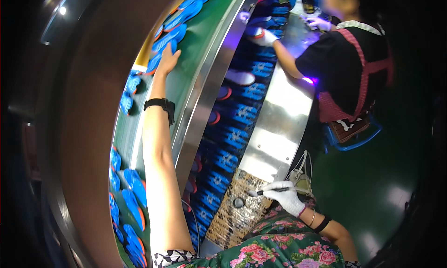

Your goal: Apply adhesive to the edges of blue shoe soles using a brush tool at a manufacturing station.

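My bare left hand (pixel 168 61) reaches far up the green conveyor belt, fingers closed at a blue shoe sole (pixel 174 44) that shows between thumb and forefinger; some fingertips are hidden. More blue soles with red-orange edges (pixel 177 34) lie in a row just beyond it. In my white-gloved right hand (pixel 287 200), low on the right, is a thin brush (pixel 274 190) with a dark handle, its tip pointing left over a brown-and-silver patterned work surface (pixel 242 207). A small round dark cup (pixel 238 203) is just below the brush tip.
Several blue soles (pixel 135 210) lie along the belt's left side. A metal rail (pixel 198 105) separates the belt from a lower rack (pixel 237 137) carrying shoe parts. A metal tabletop (pixel 279 119) leads to a seated co-worker (pixel 344 68) in gloves. Pale cables (pixel 305 170) hang by my right hand.
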Tool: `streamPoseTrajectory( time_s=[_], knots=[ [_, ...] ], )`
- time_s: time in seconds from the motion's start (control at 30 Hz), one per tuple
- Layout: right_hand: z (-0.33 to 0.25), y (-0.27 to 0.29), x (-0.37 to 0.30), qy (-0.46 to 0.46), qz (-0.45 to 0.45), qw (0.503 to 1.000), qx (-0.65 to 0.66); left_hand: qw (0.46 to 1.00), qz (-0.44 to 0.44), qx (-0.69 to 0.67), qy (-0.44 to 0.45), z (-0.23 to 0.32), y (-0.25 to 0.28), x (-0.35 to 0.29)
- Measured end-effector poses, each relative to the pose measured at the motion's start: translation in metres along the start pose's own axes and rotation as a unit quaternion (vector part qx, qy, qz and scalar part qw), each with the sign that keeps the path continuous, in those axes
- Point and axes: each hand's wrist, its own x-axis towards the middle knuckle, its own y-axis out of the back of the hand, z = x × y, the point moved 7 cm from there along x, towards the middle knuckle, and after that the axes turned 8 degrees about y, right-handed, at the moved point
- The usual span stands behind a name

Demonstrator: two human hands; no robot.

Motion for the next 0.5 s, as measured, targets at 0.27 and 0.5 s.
streamPoseTrajectory(
  time_s=[0.27, 0.5],
  knots=[
    [-0.016, 0.009, 0.008, 0.025, 0.041, 0.999, -0.018, 0.988, 0.019, 0.106, 0.111, -0.001, 0.019, -0.015],
    [-0.008, -0.023, 0.012, 0.000, -0.060, 0.998, 0.027, 0.728, 0.059, -0.617, 0.293, -0.009, 0.112, -0.158]
  ],
)
